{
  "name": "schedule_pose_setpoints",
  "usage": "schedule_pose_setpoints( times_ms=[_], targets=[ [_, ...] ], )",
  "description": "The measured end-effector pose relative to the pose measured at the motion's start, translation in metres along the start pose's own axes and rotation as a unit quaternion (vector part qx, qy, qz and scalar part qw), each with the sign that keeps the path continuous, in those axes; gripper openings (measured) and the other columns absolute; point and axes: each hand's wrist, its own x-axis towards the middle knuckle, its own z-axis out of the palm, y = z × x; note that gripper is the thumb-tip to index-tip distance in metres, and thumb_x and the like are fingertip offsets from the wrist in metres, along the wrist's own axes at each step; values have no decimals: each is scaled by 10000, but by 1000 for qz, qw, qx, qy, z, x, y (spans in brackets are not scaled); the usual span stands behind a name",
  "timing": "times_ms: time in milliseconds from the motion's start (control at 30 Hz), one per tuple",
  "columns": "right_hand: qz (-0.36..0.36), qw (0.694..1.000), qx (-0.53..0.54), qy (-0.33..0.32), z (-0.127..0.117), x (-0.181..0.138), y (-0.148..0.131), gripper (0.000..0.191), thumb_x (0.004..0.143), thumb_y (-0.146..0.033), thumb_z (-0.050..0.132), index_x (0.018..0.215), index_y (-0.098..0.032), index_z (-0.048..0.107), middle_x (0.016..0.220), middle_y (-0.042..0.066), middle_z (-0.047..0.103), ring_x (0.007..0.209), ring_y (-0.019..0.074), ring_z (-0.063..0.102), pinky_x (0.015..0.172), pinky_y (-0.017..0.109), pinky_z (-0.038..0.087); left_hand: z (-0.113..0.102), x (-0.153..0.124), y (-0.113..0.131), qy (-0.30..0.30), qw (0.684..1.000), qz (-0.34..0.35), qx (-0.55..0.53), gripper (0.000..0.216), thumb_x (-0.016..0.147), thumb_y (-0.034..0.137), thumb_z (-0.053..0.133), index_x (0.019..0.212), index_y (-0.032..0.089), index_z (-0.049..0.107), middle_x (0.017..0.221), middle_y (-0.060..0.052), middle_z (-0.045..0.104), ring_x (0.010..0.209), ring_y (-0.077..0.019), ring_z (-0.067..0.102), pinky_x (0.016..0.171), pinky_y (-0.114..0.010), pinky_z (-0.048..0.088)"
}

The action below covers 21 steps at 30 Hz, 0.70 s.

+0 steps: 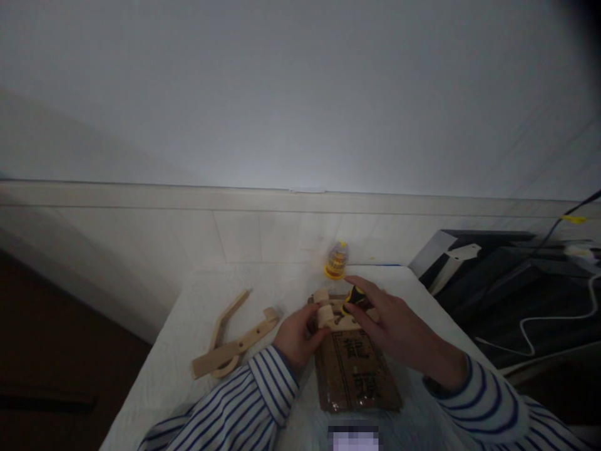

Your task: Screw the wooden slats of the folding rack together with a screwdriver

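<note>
My left hand (300,335) is closed around the left end of a light wooden piece (325,315) with rounded blocks, which rests over a flat brown cardboard package (354,369). In my right hand (387,319) is a short black-and-yellow screwdriver (353,299), pinched between thumb and fingers and tilted over the wooden piece. Its tip is too dark to make out. Behind my hands stands a clear bit case with a yellow base (335,262). Left of my left hand lie wooden parts with holes (235,344).
All this is on a white table (173,351) against a pale panelled wall (263,235). Beyond its right edge are dark flat boxes or panels (521,294) and a white cable (528,326). A dark floor (56,338) shows at the left.
</note>
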Motion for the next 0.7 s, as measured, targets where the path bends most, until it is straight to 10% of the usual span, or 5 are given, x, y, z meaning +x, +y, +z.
schedule_pose_setpoints(
  times_ms=[700],
  targets=[
    [8,999,-44,12,2,3,-11,409,888,-324,399,1267,-174,382,872,85,663,706,204,639,612,345,481,-1,0,1,-3,1000,1,10,388,757,270,589,1128,167,540,789,-26,638,702,-161,574,667,-264,463]
  ],
)
